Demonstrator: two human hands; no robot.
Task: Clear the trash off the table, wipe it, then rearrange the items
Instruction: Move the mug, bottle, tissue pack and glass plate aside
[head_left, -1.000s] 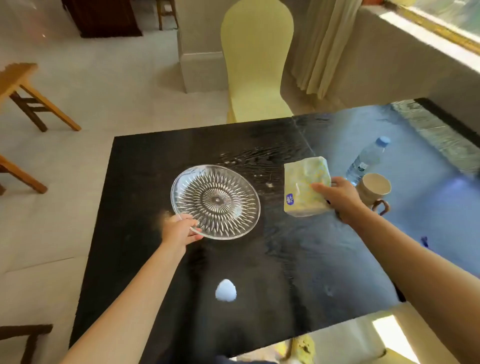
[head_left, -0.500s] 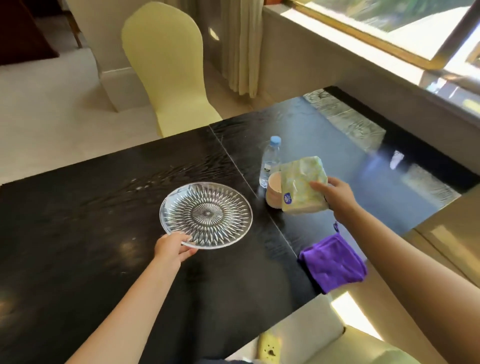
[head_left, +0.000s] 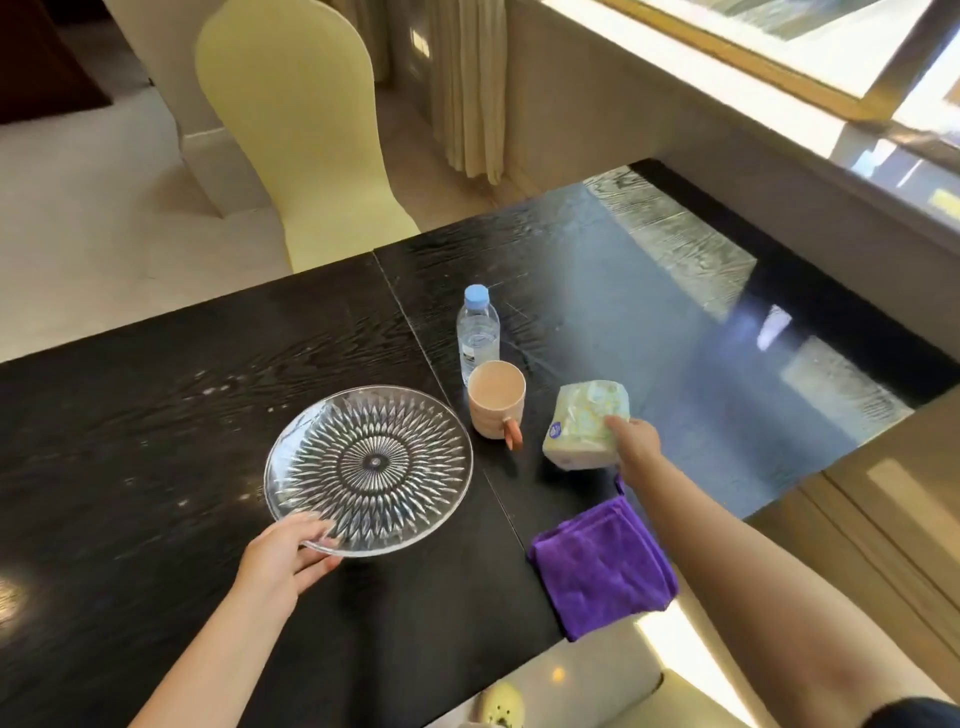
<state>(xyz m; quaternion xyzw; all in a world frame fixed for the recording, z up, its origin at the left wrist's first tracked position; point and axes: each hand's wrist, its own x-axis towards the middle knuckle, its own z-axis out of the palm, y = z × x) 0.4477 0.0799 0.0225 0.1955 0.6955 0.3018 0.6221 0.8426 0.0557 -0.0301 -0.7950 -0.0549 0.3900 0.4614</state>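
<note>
Left hand (head_left: 283, 558) stretched forward, fingers pinching the near rim of the round cut-glass plate (head_left: 369, 467) on the black wooden table (head_left: 130, 441). Right hand (head_left: 631, 447) gripping the soft green-yellow tissue pack (head_left: 582, 423) — lower than half a second ago, right of the beige mug (head_left: 496, 400), near the table's right edge.

Bright daylight from the window (head_left: 779, 47) at upper right glares bluish-white off the glossy black wooden table (head_left: 675, 332); edges bend slightly.
</note>
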